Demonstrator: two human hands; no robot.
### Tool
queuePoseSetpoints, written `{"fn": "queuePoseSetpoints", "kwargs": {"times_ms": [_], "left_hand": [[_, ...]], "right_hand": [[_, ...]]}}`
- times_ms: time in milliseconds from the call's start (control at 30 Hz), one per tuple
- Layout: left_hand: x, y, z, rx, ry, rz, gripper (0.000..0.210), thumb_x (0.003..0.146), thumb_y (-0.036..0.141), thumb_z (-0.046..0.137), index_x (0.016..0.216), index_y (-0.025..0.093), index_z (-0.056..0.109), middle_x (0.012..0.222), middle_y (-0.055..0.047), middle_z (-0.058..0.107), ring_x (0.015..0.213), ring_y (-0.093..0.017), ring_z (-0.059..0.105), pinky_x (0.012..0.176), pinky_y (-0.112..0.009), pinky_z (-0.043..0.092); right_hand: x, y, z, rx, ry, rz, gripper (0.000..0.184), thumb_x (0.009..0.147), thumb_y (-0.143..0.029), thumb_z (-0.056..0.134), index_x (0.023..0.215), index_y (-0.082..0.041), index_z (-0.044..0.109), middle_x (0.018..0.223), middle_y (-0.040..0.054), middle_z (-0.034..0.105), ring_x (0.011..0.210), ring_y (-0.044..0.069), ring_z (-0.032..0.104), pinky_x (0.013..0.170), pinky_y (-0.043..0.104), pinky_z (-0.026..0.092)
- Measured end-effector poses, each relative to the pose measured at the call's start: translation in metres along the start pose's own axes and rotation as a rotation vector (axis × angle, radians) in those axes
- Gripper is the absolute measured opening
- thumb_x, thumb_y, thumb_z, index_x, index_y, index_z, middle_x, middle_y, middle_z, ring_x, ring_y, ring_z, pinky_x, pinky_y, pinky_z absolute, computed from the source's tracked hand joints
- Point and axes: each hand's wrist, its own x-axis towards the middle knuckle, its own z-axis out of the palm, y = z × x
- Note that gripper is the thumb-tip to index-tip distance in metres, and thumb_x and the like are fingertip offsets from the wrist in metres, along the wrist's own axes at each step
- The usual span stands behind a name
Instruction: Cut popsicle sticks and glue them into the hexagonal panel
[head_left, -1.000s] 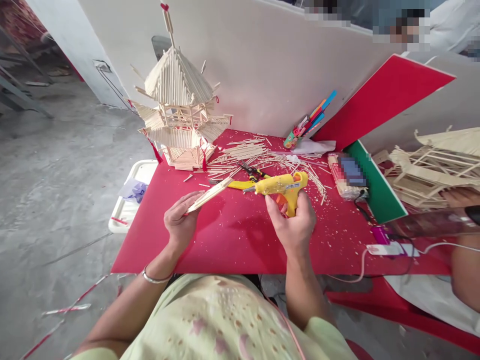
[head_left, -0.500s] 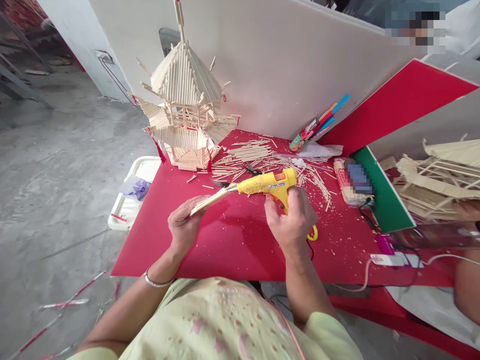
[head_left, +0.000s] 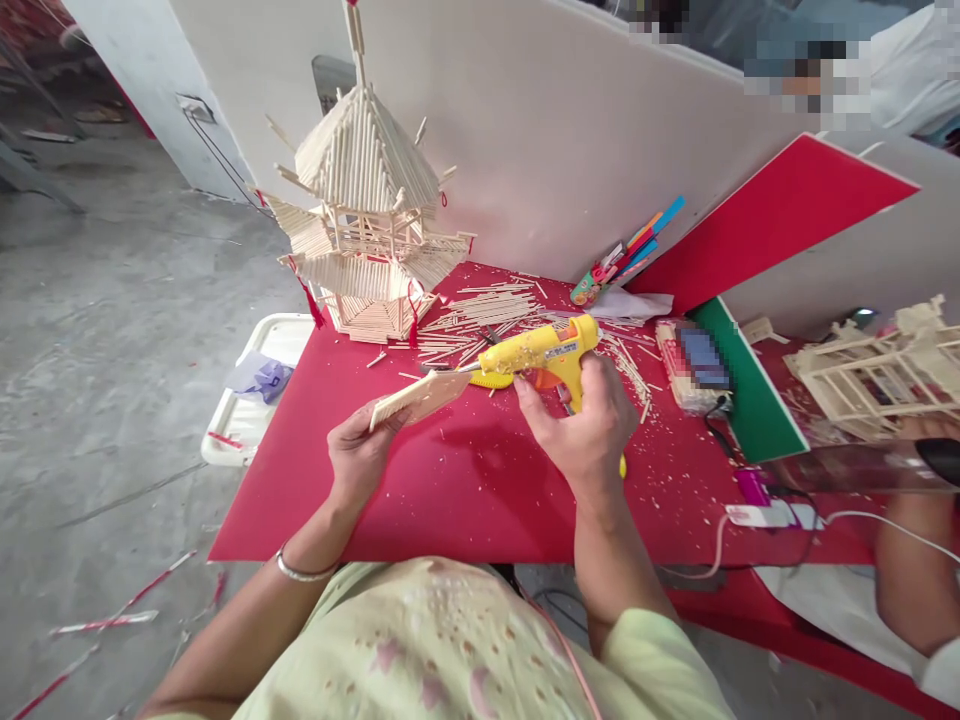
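Observation:
My left hand (head_left: 361,445) grips a flat panel of thin wooden sticks (head_left: 427,397) by its near end, raised over the red tabletop. In my right hand (head_left: 589,425) is a yellow hot glue gun (head_left: 541,350), its grip wrapped by my fingers. The gun's nozzle points left and meets or nearly meets the panel's far edge; I cannot tell whether they touch. Behind the panel stands a pagoda model (head_left: 367,220) built of wooden sticks with red tassels. Loose wooden sticks (head_left: 495,305) lie scattered beyond the gun.
A cup of pens (head_left: 589,287) stands near the grey partition (head_left: 510,150). At right are a green board (head_left: 757,400), a power strip (head_left: 772,515) with cables, and a co-worker's arm (head_left: 915,560) beside another stick model (head_left: 885,370). A white plastic lid (head_left: 225,430) is at left.
My left hand has tilted the stick panel so its broad face shows more. The glue gun's rear has risen slightly. At right, the co-worker's stick model has turned.

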Motion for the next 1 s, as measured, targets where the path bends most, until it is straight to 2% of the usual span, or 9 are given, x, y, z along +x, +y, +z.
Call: {"fn": "queuePoseSetpoints", "kwargs": {"times_ms": [133,233,367,467,567,700,933,1000], "left_hand": [[0.002,-0.006,-0.001,-0.04,0.002,-0.052,0.019,0.07,0.03,0.094,0.085,0.022,0.087,0.086,0.0,0.082,0.078,-0.021,0.074,0.079,-0.034,0.062],[0.005,-0.008,-0.002,-0.158,-0.007,-0.16,0.024,0.066,0.03,0.097,0.085,0.022,0.086,0.086,-0.001,0.083,0.078,-0.019,0.074,0.077,-0.032,0.062],[0.01,-0.007,-0.001,-0.329,-0.062,-0.361,0.033,0.064,0.032,0.099,0.09,0.018,0.084,0.094,-0.006,0.084,0.084,-0.022,0.078,0.082,-0.036,0.064],[0.013,-0.004,-0.001,-0.387,-0.089,-0.451,0.039,0.063,0.032,0.1,0.093,0.015,0.082,0.095,-0.01,0.083,0.085,-0.025,0.08,0.082,-0.038,0.066],[0.015,-0.003,-0.002,-0.408,-0.09,-0.501,0.043,0.061,0.032,0.101,0.094,0.013,0.081,0.096,-0.012,0.083,0.088,-0.028,0.08,0.085,-0.04,0.066],[0.016,-0.004,-0.003,-0.43,-0.098,-0.542,0.045,0.063,0.031,0.1,0.098,0.012,0.08,0.102,-0.013,0.083,0.09,-0.029,0.081,0.09,-0.043,0.066],[0.016,-0.003,-0.003,-0.463,-0.095,-0.549,0.046,0.065,0.029,0.099,0.104,0.013,0.08,0.109,-0.014,0.083,0.096,-0.028,0.081,0.092,-0.039,0.066],[0.016,-0.002,-0.003,-0.478,-0.088,-0.556,0.046,0.065,0.028,0.099,0.104,0.012,0.08,0.109,-0.014,0.083,0.097,-0.028,0.08,0.092,-0.038,0.066]], "right_hand": [[0.024,0.007,-0.01,-0.031,0.009,-0.02,0.066,0.088,-0.074,0.067,0.124,-0.02,0.06,0.1,0.0114,0.07,0.091,0.029,0.069,0.075,0.038,0.053],[0.037,0.009,-0.012,-0.021,-0.008,-0.026,0.067,0.089,-0.076,0.065,0.126,-0.02,0.06,0.098,0.0104,0.07,0.089,0.028,0.069,0.075,0.038,0.053],[0.04,0.011,0.001,0.079,-0.142,-0.024,0.06,0.091,-0.074,0.063,0.119,-0.022,0.063,0.094,0.0064,0.07,0.083,0.024,0.067,0.073,0.035,0.052],[0.032,0.015,0.014,0.006,-0.164,-0.004,0.056,0.091,-0.068,0.067,0.12,-0.021,0.064,0.103,0.0086,0.072,0.09,0.026,0.067,0.072,0.033,0.049],[0.025,0.018,0.021,-0.091,-0.152,0.002,0.057,0.088,-0.063,0.071,0.125,-0.02,0.065,0.107,0.0102,0.072,0.094,0.028,0.067,0.071,0.033,0.047],[0.024,0.02,0.018,-0.105,-0.165,-0.019,0.055,0.089,-0.061,0.071,0.126,-0.02,0.065,0.107,0.0105,0.071,0.094,0.028,0.066,0.072,0.034,0.047],[0.03,0.018,0.018,-0.035,-0.139,-0.031,0.065,0.088,-0.072,0.068,0.125,-0.019,0.064,0.109,0.0126,0.072,0.099,0.029,0.067,0.075,0.035,0.049],[0.029,0.019,0.021,0.031,-0.185,-0.02,0.062,0.088,-0.073,0.068,0.12,-0.02,0.065,0.105,0.0099,0.073,0.093,0.027,0.067,0.074,0.034,0.049]]}}
